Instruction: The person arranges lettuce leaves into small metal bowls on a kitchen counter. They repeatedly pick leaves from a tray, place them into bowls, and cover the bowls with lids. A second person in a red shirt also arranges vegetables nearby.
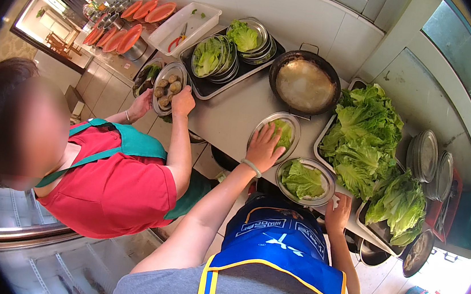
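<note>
My left hand [264, 149], with a pale bangle at its wrist, lies spread flat over a lettuce leaf [285, 131] on an oval metal plate [256, 128]. A second oval metal plate [330, 183] sits in front of me at the counter's edge, with lettuce leaves [303, 181] laid in it. Beside this plate's right rim is my right hand [339, 211], its fingers bent at the counter edge; whether they grip the rim is hidden. Close on the right, a large heap of lettuce [361, 136] fills a metal tray [318, 143].
A co-worker [116, 177] at left holds an oval plate of round brown pieces [166, 90]. Behind the plates stands a dark wok [304, 83] with liquid. A black tray [207, 90] bears stacked lettuce plates. More lettuce [399, 207] and stacked metal plates [423, 156] are at right.
</note>
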Motion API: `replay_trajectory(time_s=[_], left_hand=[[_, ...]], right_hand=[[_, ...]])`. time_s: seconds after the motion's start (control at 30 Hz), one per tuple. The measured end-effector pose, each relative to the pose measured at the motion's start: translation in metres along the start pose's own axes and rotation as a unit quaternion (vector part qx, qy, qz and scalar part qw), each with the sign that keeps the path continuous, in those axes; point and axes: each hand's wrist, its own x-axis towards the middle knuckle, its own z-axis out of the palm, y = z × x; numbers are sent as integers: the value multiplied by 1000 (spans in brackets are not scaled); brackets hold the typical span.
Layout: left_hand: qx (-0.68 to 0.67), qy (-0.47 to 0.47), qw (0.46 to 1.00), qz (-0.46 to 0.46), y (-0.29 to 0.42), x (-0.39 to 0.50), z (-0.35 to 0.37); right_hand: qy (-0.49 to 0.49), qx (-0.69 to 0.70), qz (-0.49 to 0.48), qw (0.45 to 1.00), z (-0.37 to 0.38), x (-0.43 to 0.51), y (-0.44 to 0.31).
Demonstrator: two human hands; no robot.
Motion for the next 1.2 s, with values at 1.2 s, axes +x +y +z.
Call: replay_trajectory(time_s=[1.2], left_hand=[[-495,63,814,-297,-38,-77,53]], right_hand=[[-98,252,403,874,5,-28,65]])
